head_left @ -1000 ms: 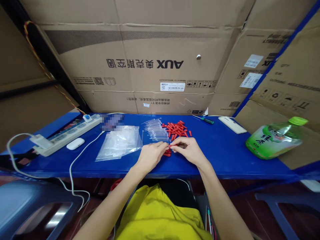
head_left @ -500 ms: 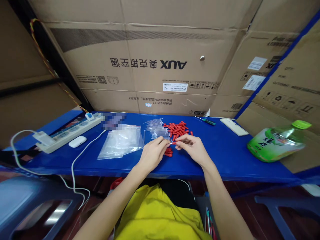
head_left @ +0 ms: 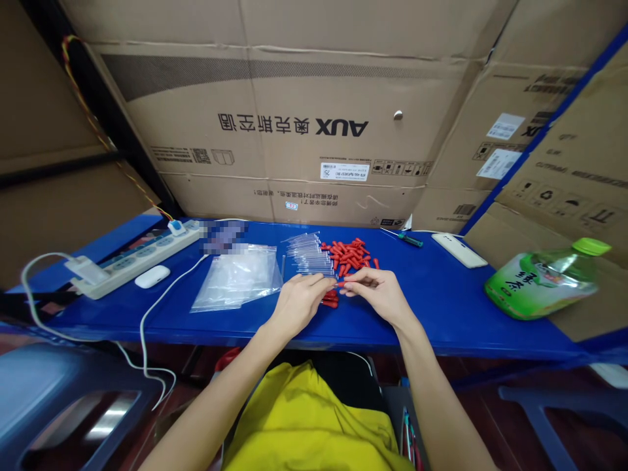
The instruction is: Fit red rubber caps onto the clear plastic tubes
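My left hand (head_left: 300,304) is closed in a pinch on a thin clear tube, most of it hidden by the fingers. Between the fingertips of my right hand (head_left: 377,294) is a small red rubber bulb (head_left: 341,284), meeting the tube's end in front of me. Just beyond the hands lies a row of clear glass tubes (head_left: 309,254), with a pile of red rubber bulbs (head_left: 349,252) to its right. Several more red-ended pieces (head_left: 331,299) lie beside my left hand, partly covered by it.
Clear plastic bags (head_left: 240,278) lie left of the tubes. Farther left are a white earphone case (head_left: 152,277), a cable and a power strip (head_left: 142,258). To the right are a screwdriver (head_left: 409,240), a phone (head_left: 460,250) and a green drink bottle (head_left: 540,281). Cardboard (head_left: 294,85) walls the back.
Both hands have shifted very slightly, still holding the bulb and tube end to end. Less of the clear tube shows between the fingertips. The things on the table have not moved.
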`<state>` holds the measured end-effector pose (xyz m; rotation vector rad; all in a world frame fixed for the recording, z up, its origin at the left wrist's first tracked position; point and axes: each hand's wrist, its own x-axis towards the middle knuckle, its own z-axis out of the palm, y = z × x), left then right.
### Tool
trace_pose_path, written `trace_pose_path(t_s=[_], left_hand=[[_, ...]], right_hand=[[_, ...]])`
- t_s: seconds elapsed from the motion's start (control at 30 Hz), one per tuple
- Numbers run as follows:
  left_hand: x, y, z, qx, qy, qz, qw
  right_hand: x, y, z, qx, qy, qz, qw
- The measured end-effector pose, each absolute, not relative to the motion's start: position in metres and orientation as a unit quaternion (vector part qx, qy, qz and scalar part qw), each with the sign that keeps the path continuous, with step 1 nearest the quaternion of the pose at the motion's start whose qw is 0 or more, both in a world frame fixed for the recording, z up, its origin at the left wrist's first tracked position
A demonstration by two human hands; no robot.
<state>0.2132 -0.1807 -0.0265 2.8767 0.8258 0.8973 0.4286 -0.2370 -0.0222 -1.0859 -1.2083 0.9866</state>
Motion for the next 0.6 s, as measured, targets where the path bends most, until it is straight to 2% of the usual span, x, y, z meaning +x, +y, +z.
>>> trace_pose_path(t_s=[0.6], left_hand=[[0.2142,-0.1805,-0.0287,0.917,0.242,0.316,0.031]], right_hand=[[0.4252,-0.2385,-0.0198,-0.457,-0.510,0.423,0.593]])
